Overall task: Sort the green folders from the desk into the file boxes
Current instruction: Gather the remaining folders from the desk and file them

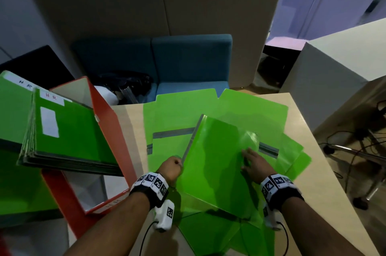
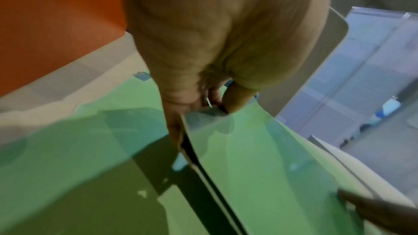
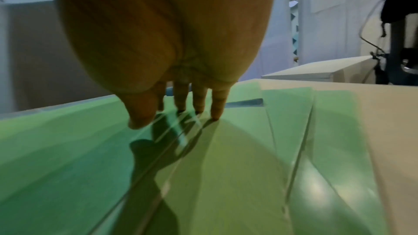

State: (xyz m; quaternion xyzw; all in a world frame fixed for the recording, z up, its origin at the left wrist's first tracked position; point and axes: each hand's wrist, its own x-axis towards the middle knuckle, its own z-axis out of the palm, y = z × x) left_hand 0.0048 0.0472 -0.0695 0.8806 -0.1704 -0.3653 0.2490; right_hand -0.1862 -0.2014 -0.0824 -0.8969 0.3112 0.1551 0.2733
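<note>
Left hand (image 1: 170, 167) grips folder (image 1: 217, 164) spine edge

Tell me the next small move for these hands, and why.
Probably lift the top folder toward the red file box: the left hand already pinches its spine edge, the right hand lies flat on its cover, and other folders still lie underneath.

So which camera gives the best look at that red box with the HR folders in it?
The head view: it shows the whole open red file box beside the desk, with green HR-labelled folders leaning in it. The left wrist view catches only a blurred orange-red wall of it. The right wrist view shows none of it.
</note>
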